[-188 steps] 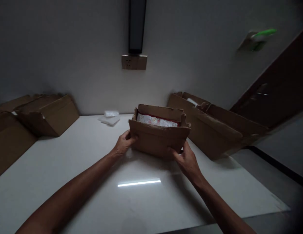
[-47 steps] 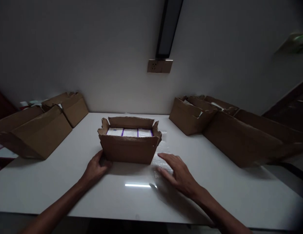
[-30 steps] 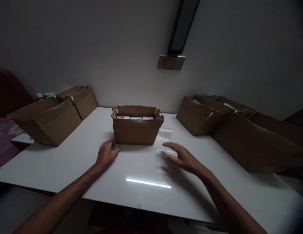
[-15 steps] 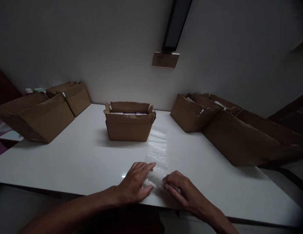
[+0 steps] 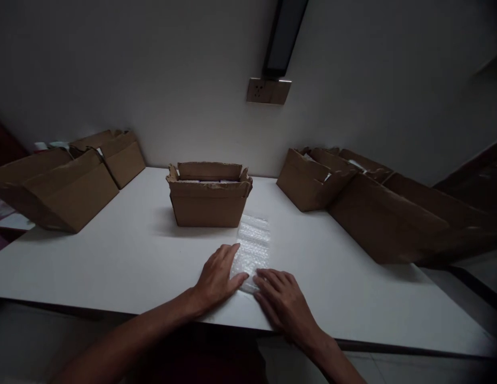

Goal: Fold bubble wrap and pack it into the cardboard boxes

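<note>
A strip of clear bubble wrap point(image 5: 252, 242) lies flat on the white table, its far end close to the right front corner of a cardboard box. My left hand point(image 5: 216, 274) rests along the strip's left edge, thumb and fingers apart. At the near right corner of the wrap, my right hand point(image 5: 282, 296) lies palm down with its fingers stretched over the edge. Both hands touch the wrap without gripping it. Whether anything is inside the near end of the wrap I cannot tell.
The open cardboard box point(image 5: 208, 205) in the middle holds white and purple items. More open boxes stand on the left point(image 5: 78, 189) and on the right point(image 5: 388, 218). A wall socket point(image 5: 268, 91) is behind the white table point(image 5: 152, 266), whose front edge runs just below my hands.
The near end of the bubble wrap now lies flatter and farther from the table edge. Both hands have shifted slightly forward, and my right hand's curled fingers have straightened.
</note>
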### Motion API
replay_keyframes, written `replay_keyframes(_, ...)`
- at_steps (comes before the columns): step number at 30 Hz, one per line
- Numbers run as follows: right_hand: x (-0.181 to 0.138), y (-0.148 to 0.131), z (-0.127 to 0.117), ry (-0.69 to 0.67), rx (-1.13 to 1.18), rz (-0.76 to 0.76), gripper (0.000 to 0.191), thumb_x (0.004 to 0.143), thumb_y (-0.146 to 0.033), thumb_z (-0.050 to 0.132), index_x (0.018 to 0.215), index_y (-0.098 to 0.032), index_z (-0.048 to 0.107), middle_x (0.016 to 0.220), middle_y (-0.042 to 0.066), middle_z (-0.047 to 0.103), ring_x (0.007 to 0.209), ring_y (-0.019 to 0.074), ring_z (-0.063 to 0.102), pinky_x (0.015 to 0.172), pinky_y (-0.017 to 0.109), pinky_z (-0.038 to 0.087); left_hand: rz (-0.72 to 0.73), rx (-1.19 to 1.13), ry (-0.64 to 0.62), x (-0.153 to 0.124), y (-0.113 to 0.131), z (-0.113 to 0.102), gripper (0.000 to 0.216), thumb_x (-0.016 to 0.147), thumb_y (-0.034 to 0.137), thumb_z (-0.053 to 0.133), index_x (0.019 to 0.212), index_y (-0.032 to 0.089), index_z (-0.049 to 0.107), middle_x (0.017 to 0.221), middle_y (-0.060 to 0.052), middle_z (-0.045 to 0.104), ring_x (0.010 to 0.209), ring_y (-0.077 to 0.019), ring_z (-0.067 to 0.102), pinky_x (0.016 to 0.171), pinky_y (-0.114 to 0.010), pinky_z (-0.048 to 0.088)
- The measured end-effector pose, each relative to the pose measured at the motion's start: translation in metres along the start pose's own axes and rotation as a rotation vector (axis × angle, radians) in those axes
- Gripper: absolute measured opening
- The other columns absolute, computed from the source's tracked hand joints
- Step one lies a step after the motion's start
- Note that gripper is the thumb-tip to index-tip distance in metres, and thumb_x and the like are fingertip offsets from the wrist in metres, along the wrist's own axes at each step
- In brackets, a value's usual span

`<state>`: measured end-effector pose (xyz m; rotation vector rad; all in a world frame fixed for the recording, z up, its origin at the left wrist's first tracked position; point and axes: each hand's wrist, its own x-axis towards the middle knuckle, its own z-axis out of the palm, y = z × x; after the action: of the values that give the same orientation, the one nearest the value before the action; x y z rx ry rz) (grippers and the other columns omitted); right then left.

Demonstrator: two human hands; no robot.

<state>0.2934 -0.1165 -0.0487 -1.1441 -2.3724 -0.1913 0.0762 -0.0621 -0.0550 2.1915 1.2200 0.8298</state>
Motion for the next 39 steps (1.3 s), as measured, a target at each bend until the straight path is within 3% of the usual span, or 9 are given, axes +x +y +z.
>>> replay_keyframes(5, 0.000, -0.007, -0.006, -0.072, 0.281, 0.141, 0.024, 0.099, -0.021, 0.045, 0.101, -0.021, 0.068, 0.092, 0.007, 0.076, 0.081, 0.0205, 0.067, 0.074, 0.037, 0.053, 0.268, -0.024, -0.108, -0.031, 0.007, -0.016, 0.050, 0.087, 0.026, 0.062, 0.135, 0.018, 0.050, 0.122, -0.013, 0.067, 0.112, -0.0273, 0.060, 0.100, -0.048, 0.045)
replay_keyframes(9, -0.007, -0.013, -0.020, -0.045, 0.407, 0.305, 0.022, 0.099, -0.030, 0.051, 0.115, -0.024, 0.065, 0.103, 0.005, 0.075, 0.091, 0.0201, 0.070, 0.077, 0.034, 0.056, 0.035, -0.072, -0.181, -0.033, 0.014, -0.019, 0.045, 0.089, 0.018, 0.054, 0.133, 0.021, 0.054, 0.103, -0.007, 0.073, 0.093, -0.0226, 0.065, 0.086, -0.039, 0.051)
replay_keyframes(13, -0.013, -0.013, -0.017, 0.130, 0.159, 0.153, 0.039, 0.091, -0.026, 0.062, 0.130, -0.022, 0.056, 0.126, 0.012, 0.067, 0.114, 0.0275, 0.062, 0.091, 0.044, 0.051, -0.089, 0.008, -0.153, -0.017, 0.006, -0.009, 0.048, 0.088, 0.023, 0.057, 0.135, 0.018, 0.052, 0.099, -0.007, 0.073, 0.087, -0.0232, 0.065, 0.085, -0.041, 0.052)
replay_keyframes(18, -0.008, -0.015, 0.000, 0.028, 0.041, 0.040, 0.031, 0.091, -0.020, 0.059, 0.122, -0.019, 0.060, 0.118, 0.013, 0.071, 0.103, 0.0270, 0.065, 0.085, 0.045, 0.050, 0.198, 0.071, 0.028, -0.017, -0.002, -0.005, 0.052, 0.085, 0.032, 0.066, 0.132, 0.017, 0.051, 0.131, -0.016, 0.060, 0.119, -0.0309, 0.056, 0.099, -0.051, 0.046)
replay_keyframes(21, -0.008, -0.018, 0.002, 0.066, 0.140, 0.081, 0.023, 0.095, -0.015, 0.052, 0.115, -0.020, 0.063, 0.100, 0.008, 0.075, 0.086, 0.0221, 0.067, 0.076, 0.040, 0.051, 0.354, 0.024, -0.048, -0.032, 0.004, -0.013, 0.052, 0.086, 0.025, 0.063, 0.135, 0.018, 0.048, 0.121, -0.013, 0.066, 0.110, -0.0279, 0.060, 0.100, -0.051, 0.045)
replay_keyframes(25, -0.017, -0.023, -0.007, -0.026, 0.366, 0.226, 0.022, 0.097, -0.023, 0.053, 0.116, -0.025, 0.064, 0.094, 0.005, 0.075, 0.082, 0.0192, 0.069, 0.071, 0.034, 0.056, 0.114, -0.085, -0.169, -0.047, 0.015, -0.024, 0.053, 0.086, 0.014, 0.055, 0.138, 0.022, 0.048, 0.105, -0.007, 0.072, 0.090, -0.0209, 0.064, 0.085, -0.038, 0.052)
replay_keyframes(29, -0.025, -0.026, -0.014, 0.056, 0.230, 0.240, 0.035, 0.094, -0.025, 0.057, 0.129, -0.024, 0.059, 0.126, 0.011, 0.067, 0.112, 0.0251, 0.063, 0.089, 0.041, 0.054, -0.027, 0.001, -0.218, -0.038, 0.015, -0.019, 0.052, 0.085, 0.021, 0.061, 0.136, 0.022, 0.052, 0.094, -0.004, 0.072, 0.080, -0.0207, 0.063, 0.083, -0.039, 0.052)
replay_keyframes(35, -0.021, -0.024, -0.008, -0.016, 0.081, 0.090, 0.037, 0.089, -0.021, 0.063, 0.126, -0.021, 0.059, 0.126, 0.012, 0.067, 0.109, 0.0276, 0.063, 0.089, 0.046, 0.051, 0.230, 0.068, -0.017, -0.029, 0.006, -0.010, 0.050, 0.085, 0.033, 0.067, 0.131, 0.018, 0.052, 0.130, -0.015, 0.060, 0.117, -0.0311, 0.055, 0.099, -0.050, 0.046)
replay_keyframes(39, -0.018, -0.026, -0.004, 0.061, 0.228, 0.153, 0.026, 0.096, -0.017, 0.052, 0.121, -0.022, 0.060, 0.101, 0.007, 0.075, 0.087, 0.0198, 0.068, 0.075, 0.035, 0.055, 0.351, -0.027, -0.113, -0.041, 0.011, -0.018, 0.056, 0.084, 0.014, 0.058, 0.138, 0.019, 0.045, 0.115, -0.010, 0.067, 0.105, -0.0247, 0.059, 0.099, -0.047, 0.045)
